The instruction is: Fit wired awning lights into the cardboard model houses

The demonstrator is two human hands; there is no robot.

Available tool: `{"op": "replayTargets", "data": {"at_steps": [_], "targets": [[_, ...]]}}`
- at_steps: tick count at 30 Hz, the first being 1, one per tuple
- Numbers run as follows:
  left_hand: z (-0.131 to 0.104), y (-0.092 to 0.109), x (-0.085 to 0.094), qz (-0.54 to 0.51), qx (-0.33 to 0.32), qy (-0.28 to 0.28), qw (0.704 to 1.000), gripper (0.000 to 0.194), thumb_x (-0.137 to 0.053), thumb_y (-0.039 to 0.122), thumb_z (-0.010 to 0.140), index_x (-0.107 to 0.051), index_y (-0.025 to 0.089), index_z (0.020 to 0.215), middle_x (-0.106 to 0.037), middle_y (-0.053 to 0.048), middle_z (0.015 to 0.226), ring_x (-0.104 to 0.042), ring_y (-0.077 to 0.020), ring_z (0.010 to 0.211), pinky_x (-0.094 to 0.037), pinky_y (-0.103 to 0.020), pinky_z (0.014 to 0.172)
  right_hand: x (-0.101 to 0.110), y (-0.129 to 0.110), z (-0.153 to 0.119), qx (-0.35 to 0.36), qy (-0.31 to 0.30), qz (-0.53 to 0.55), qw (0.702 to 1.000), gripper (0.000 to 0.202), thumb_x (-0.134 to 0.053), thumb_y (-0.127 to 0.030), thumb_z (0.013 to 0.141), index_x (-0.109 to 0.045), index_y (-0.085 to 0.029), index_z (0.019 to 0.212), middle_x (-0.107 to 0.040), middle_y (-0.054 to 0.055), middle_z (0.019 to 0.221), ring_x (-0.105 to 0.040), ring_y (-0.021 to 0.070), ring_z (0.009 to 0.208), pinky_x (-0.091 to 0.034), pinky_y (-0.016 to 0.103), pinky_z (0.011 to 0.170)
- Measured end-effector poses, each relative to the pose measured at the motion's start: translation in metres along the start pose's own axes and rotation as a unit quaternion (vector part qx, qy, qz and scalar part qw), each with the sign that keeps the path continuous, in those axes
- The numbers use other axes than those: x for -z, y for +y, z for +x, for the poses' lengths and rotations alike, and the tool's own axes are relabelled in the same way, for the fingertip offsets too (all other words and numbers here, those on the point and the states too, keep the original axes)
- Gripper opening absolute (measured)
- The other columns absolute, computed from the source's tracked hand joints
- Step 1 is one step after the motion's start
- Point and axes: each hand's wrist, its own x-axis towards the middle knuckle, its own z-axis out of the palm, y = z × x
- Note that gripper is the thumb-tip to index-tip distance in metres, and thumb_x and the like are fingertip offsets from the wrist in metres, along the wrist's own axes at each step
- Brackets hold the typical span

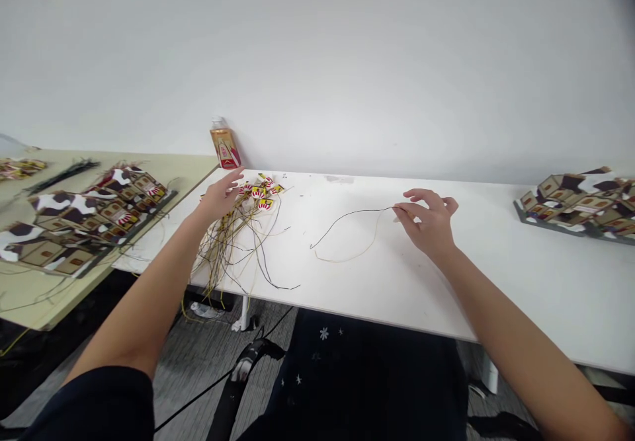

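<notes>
Between the thumb and fingertips of my right hand [427, 221] is one end of a thin wire pair, pinched above the white table. Its dark wire [342, 217] curves left to a small hooked tip, and a pale wire [347, 258] loops below it. My left hand [221, 195] is over the left part of the table with its fingers spread, just beside a pile of small red, white and yellow pieces [258, 194]. Long black and yellow wires [223, 249] trail from these pieces over the table's front edge. Nothing shows in my left hand.
An orange bottle [225, 147] leans against the wall. Model houses with brown and white roofs [74, 219] stand on the cream table [54, 299] at the left. More model houses [583, 203] stand on the white table [397, 295] at the right. Dark wires lie at the far left.
</notes>
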Motion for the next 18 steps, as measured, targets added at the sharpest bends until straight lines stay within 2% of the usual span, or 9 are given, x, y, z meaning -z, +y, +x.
{"op": "replayTargets", "data": {"at_steps": [3, 5, 6, 9, 13, 16, 18], "targets": [[-0.012, -0.006, 0.0, 0.034, -0.001, -0.037, 0.999, 0.048, -0.053, 0.043, 0.076, -0.065, 0.019, 0.116, -0.068, -0.008, 0.117, -0.067, -0.0212, 0.092, -0.051, -0.034, 0.091, 0.0, -0.002, 0.0, -0.003, -0.008, -0.002, 1.0, 0.019, -0.062, -0.03, 0.09, -0.071, -0.025, 0.074, -0.066, -0.001, 0.106, -0.062, 0.013, 0.08, -0.024, 0.04, 0.088], [-0.016, -0.008, 0.005, 0.074, -0.018, -0.099, 0.992, 0.036, -0.055, 0.045, 0.073, -0.07, 0.02, 0.095, -0.072, -0.006, 0.099, -0.066, -0.0205, 0.085, -0.052, -0.03, 0.085, 0.0, -0.003, 0.0, 0.005, -0.007, -0.002, 1.0, 0.019, -0.061, -0.029, 0.09, -0.071, -0.025, 0.074, -0.067, -0.001, 0.106, -0.063, 0.0127, 0.08, -0.025, 0.04, 0.087], [-0.017, -0.009, 0.008, 0.097, -0.027, -0.134, 0.986, 0.034, -0.055, 0.044, 0.072, -0.07, 0.021, 0.091, -0.072, -0.004, 0.095, -0.066, -0.0208, 0.086, -0.051, -0.029, 0.085, 0.0, -0.003, 0.0, 0.01, -0.005, -0.003, 1.0, 0.019, -0.061, -0.029, 0.091, -0.071, -0.025, 0.075, -0.067, -0.001, 0.105, -0.063, 0.0126, 0.079, -0.025, 0.04, 0.087], [-0.017, -0.009, 0.017, 0.179, -0.04, -0.23, 0.956, 0.036, -0.052, 0.039, 0.071, -0.072, 0.023, 0.096, -0.073, -0.002, 0.102, -0.066, -0.0222, 0.098, -0.048, -0.029, 0.094, 0.0, -0.004, 0.0, 0.028, 0.004, -0.008, 1.0, 0.021, -0.06, -0.028, 0.092, -0.07, -0.024, 0.074, -0.068, 0.001, 0.104, -0.063, 0.0127, 0.079, -0.026, 0.04, 0.086], [-0.014, -0.006, 0.022, 0.281, -0.027, -0.311, 0.908, 0.045, -0.052, 0.029, 0.065, -0.072, 0.023, 0.105, -0.071, -0.002, 0.114, -0.063, -0.0226, 0.109, -0.046, -0.027, 0.098, 0.001, -0.002, 0.001, 0.022, 0.004, -0.008, 1.0, 0.022, -0.061, -0.03, 0.091, -0.07, -0.023, 0.073, -0.068, 0.0, 0.105, -0.063, 0.0127, 0.079, -0.026, 0.039, 0.086], [-0.013, 0.001, 0.027, 0.32, -0.021, -0.335, 0.886, 0.042, -0.052, 0.029, 0.066, -0.073, 0.022, 0.101, -0.072, -0.003, 0.111, -0.063, -0.0214, 0.105, -0.046, -0.025, 0.095, 0.001, -0.001, 0.001, 0.009, 0.0, 0.0, 1.0, 0.019, -0.062, -0.03, 0.091, -0.07, -0.024, 0.074, -0.067, -0.001, 0.106, -0.063, 0.0125, 0.079, -0.025, 0.039, 0.086], [-0.012, 0.007, 0.032, 0.31, -0.022, -0.325, 0.893, 0.039, -0.05, 0.036, 0.07, -0.072, 0.022, 0.098, -0.072, -0.003, 0.107, -0.064, -0.0217, 0.101, -0.047, -0.026, 0.091, 0.002, -0.001, 0.001, 0.007, 0.0, 0.004, 1.0, 0.018, -0.063, -0.029, 0.09, -0.071, -0.025, 0.074, -0.067, -0.001, 0.106, -0.063, 0.0124, 0.08, -0.024, 0.039, 0.086]]}}
